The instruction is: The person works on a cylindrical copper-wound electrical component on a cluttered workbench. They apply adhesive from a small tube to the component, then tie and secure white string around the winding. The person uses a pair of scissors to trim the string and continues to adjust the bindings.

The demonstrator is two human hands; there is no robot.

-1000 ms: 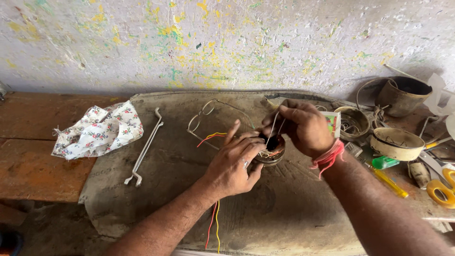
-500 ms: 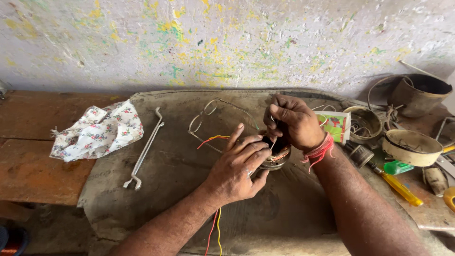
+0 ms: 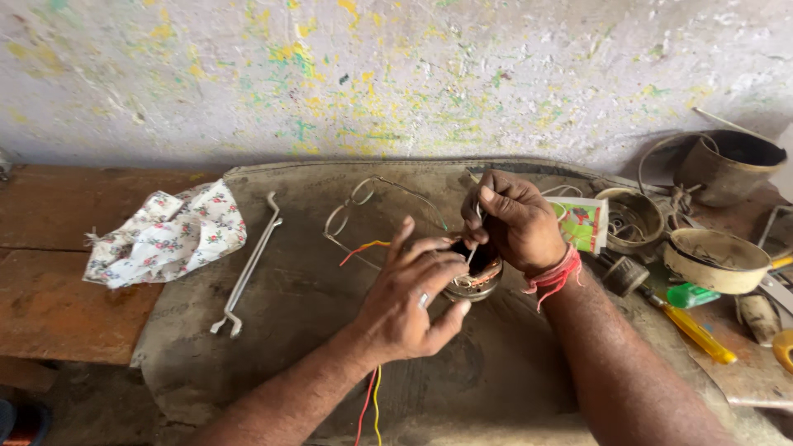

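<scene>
Arms: both bare, no sleeves.
Left hand [image 3: 410,301]: silver ring on one finger.
Right hand [image 3: 519,221]: red thread band at wrist, loose ends hanging.

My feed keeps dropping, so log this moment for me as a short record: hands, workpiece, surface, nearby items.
left hand: steadies the small round metal motor part
right hand: pinches a thin wire above that part
surface: worn grey mat on a wooden bench
left of mat: floral cloth, long bent metal rod
right: yellow-handled screwdriver, metal bowls
</scene>
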